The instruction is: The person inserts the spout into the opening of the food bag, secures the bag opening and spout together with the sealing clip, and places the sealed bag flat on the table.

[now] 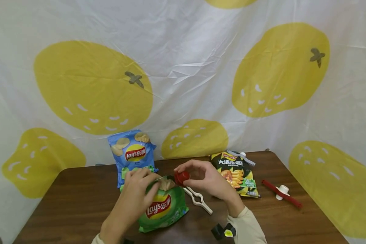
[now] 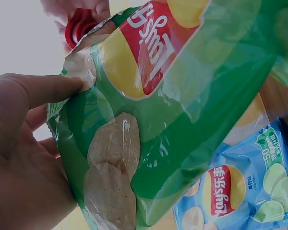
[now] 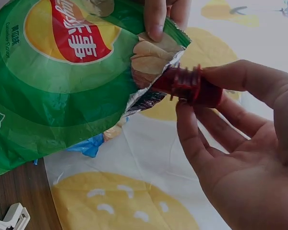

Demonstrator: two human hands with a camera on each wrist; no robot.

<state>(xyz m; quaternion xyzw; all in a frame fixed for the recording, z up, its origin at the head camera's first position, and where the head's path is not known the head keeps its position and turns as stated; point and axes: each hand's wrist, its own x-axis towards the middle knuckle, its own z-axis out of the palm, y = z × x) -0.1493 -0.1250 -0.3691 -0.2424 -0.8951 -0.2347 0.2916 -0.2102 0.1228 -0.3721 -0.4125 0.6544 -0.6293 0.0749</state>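
Note:
A green Lay's chip bag (image 1: pixel 177 210) stands tilted on the table with a corner torn open, its silver lining showing in the right wrist view. My left hand (image 1: pixel 132 195) pinches the bag beside the opening, thumb on the front (image 2: pixel 72 88). My right hand (image 1: pixel 210 179) holds a red threaded spout piece (image 3: pixel 197 88) between thumb and fingers. The narrower end of this spout (image 1: pixel 182 177) sits at the torn mouth, partly inside the bag. How deep it goes is hidden by the foil.
Just right of the bag lies a white clip frame (image 1: pixel 199 202). A blue Lay's bag (image 1: pixel 120 162) leans at the back. A black chip bag (image 1: pixel 228 162) with a grey clip (image 1: pixel 242 157) lies back right, near a red rod clip (image 1: pixel 292 200) with a white spout (image 1: pixel 282 191).

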